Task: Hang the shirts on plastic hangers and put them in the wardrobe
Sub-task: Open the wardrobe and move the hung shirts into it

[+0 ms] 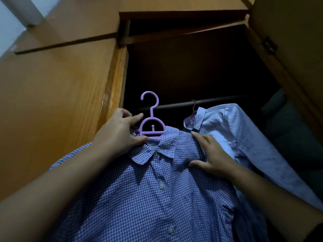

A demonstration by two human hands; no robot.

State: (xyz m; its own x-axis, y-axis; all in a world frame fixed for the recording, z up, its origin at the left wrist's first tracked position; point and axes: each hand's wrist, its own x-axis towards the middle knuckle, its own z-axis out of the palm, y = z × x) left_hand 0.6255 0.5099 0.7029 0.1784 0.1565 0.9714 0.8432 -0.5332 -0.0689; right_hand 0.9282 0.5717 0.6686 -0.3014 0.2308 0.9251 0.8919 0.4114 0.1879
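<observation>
Head view: a checked shirt (148,189), blue and white in a fine gingham, fills the lower middle of the frame, held up in front of the open wardrobe (52,102). It is buttoned down the front, with pale round buttons in a line and a rounded collar closed at the neck. It sits on a purple hanger (151,123) of plastic, whose hook rises free above the collar, in front of the rail (174,106) and not on it. Below the hook the hanger has a domed loop with a small peg inside.

The left hand (120,131) grips the hanger at the neck: fingers curled over the top of the dome, thumb pressed under the lower bar at the collar. The right hand (209,156) holds the shirt's shoulder, fingers spread along the seam and thumb pinching a fold of cloth against them.

Just to the right, a striped shirt (236,133), pale blue, hangs on the rail from a second hanger (193,109) of the same purple; only its hook and a bit of its arm show. The right hand's fingertips lie close to its collar; whether they touch it I cannot tell.

The wardrobe is orange-brown wood, its inside dark. A door (288,41) stands open at the right, with a metal hinge (269,45) on it. A pale wall (10,23) shows at the top left. Something dark and grey sits at the far right inside; too dim to make out.
</observation>
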